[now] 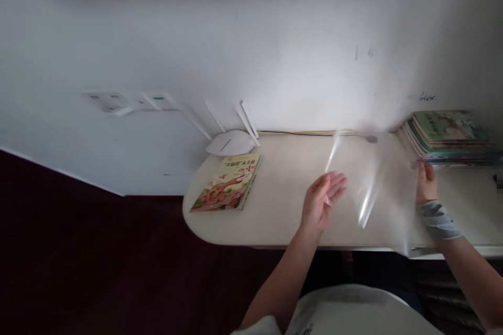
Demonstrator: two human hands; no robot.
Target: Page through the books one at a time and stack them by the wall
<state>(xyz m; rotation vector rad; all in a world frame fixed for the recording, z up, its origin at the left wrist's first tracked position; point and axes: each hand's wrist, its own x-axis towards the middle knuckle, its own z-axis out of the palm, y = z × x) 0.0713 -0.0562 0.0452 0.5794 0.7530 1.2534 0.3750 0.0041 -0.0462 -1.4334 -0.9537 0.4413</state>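
A clear plastic sheet (369,193) hangs above the tabletop, with bright streaks of glare across it. My right hand (426,180), a grey band around its wrist, pinches the sheet near its right upper edge. At the sheet's left side is my left hand (323,199), open, with its fingers stretched out and the palm turned toward the plastic. Whether the left fingers touch the sheet I cannot tell. Left of that hand, a picture book (228,183) with an illustrated animal on its cover lies flat on the white table (283,220).
A white router (231,143) with upright antennas stands behind the book. Several books form a stack (451,138) at the right back. Thin cables (306,132) run along the wall, close to a small grey object (371,138). A socket panel (129,102) is on the left wall.
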